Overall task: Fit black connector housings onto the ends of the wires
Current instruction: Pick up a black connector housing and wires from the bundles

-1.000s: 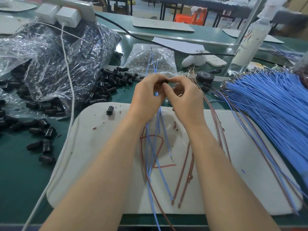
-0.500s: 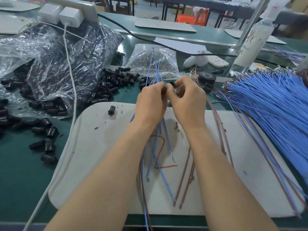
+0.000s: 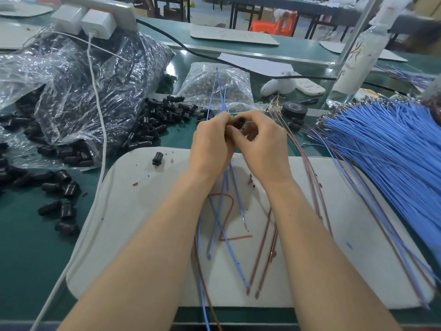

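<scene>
Loose wires (image 3: pixel 238 199) lie across the white mat (image 3: pixel 143 211) on the table (image 3: pixel 28 259). Above the mat's far edge the left hand (image 3: pixel 212 142) grips a few blue wires (image 3: pixel 220 99), whose ends rise past its fingers. The right hand (image 3: pixel 265 146), touching the left, pinches a black connector housing (image 3: pixel 239 122) where the fingertips meet. Beyond, leftward, spare housings (image 3: pixel 155 123) lie heaped.

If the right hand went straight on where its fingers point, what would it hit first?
Probably the black connector housing the right hand pinches, then the left hand gripping the blue wires just beyond; depth is unclear.
</scene>
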Demonstrator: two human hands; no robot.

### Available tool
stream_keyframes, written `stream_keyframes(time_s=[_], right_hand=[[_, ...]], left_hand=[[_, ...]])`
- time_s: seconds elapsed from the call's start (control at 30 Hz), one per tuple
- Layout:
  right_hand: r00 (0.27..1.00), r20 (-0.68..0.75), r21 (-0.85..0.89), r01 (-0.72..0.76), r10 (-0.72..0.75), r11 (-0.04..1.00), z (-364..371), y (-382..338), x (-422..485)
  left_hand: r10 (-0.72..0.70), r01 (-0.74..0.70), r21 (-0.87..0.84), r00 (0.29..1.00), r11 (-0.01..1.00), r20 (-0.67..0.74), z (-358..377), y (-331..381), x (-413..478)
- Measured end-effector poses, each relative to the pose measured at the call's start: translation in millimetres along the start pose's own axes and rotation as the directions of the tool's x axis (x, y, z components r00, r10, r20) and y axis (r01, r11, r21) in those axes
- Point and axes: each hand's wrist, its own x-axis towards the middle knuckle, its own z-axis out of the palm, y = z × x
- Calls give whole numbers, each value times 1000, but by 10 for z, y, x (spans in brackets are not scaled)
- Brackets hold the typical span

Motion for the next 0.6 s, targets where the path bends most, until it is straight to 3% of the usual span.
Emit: stream_keyframes(time_s=[0.6], right_hand=[[994,-58,-64,85,-89,994,6,34,-1]], left_hand=[[47,-42,-115,998,993,41,30,-8,13]])
